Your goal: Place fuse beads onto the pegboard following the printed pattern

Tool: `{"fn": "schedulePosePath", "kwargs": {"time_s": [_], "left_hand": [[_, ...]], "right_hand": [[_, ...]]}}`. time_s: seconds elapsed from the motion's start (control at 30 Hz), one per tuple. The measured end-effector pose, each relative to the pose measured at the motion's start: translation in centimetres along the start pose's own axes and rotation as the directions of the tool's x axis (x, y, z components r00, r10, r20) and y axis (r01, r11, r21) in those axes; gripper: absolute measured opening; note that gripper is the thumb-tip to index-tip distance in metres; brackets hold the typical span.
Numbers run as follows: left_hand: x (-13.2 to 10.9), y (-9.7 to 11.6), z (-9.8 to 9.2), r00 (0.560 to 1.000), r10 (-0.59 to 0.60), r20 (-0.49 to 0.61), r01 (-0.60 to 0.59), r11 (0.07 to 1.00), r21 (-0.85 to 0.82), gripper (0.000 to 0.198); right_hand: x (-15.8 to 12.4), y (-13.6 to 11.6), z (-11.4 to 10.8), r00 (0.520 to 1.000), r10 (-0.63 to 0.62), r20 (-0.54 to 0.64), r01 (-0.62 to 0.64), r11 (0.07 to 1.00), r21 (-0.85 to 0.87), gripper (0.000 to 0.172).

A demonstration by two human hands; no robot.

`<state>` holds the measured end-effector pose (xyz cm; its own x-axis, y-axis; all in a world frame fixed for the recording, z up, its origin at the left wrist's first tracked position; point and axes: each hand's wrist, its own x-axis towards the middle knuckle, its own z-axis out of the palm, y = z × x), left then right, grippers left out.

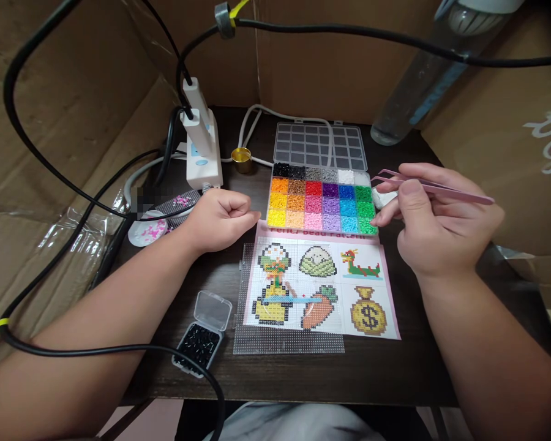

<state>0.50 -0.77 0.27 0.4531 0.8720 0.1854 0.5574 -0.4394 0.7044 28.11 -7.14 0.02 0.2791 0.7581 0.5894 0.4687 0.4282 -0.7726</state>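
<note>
Pink tweezers are held in my right hand, between thumb and fingers. Their tips are slightly apart, near the right edge of the bead box, with nothing visible between them. My left hand is closed in a fist on the table, left of the box. Nothing shows in its fingers. The box is sorted into compartments of coloured beads. Below it lies a printed pattern sheet with pixel pictures. A clear pegboard overlaps its left part, bearing a light-blue bead row and a small green and orange figure.
A small open case of black beads stands front left. Behind my left forearm are a white dish with pink beads and a power strip. A gold cup stands farther back. Black cables cross the view; cardboard walls surround the table.
</note>
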Motion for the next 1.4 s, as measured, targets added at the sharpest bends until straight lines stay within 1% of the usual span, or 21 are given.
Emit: {"fn": "schedulePosePath", "kwargs": {"time_s": [0.13, 0.43, 0.8, 1.0, 1.1, 1.27, 1.4], "left_hand": [[-0.02, -0.10, 0.03, 1.000, 0.008, -0.003, -0.008, 1.000, -0.002, 0.042], [-0.03, -0.11, 0.05, 1.000, -0.018, -0.003, 0.018, 0.999, -0.031, 0.043], [0.01, -0.11, 0.09, 0.999, -0.033, -0.007, 0.032, 0.997, -0.069, 0.044], [-0.02, -0.01, 0.12, 0.999, -0.042, -0.009, 0.042, 0.997, -0.066, 0.044], [-0.01, 0.00, 0.13, 0.999, -0.040, -0.012, 0.039, 0.998, -0.057, 0.043], [0.02, 0.00, 0.12, 1.000, -0.024, -0.009, 0.024, 0.999, -0.035, 0.042], [0.01, 0.01, 0.12, 1.000, -0.024, -0.011, 0.023, 0.999, -0.029, 0.042]], "right_hand": [[0.08, 0.23, 0.11, 1.000, -0.020, -0.016, 0.020, 1.000, 0.019, 0.018], [0.12, 0.00, 0.23, 1.000, -0.003, -0.030, 0.004, 0.999, 0.045, 0.016], [0.11, -0.38, 0.35, 0.999, 0.030, -0.033, -0.029, 0.999, 0.025, 0.011], [0.18, -0.47, 0.36, 0.999, 0.007, -0.047, -0.007, 1.000, -0.006, 0.011], [0.12, -0.62, 0.31, 0.999, 0.015, -0.045, -0.016, 1.000, -0.018, 0.009], [0.18, -0.49, 0.27, 0.989, 0.054, -0.141, -0.060, 0.997, -0.041, 0.008], [0.37, -0.18, 0.33, 0.982, 0.067, -0.177, -0.076, 0.996, -0.043, 0.011]]}}
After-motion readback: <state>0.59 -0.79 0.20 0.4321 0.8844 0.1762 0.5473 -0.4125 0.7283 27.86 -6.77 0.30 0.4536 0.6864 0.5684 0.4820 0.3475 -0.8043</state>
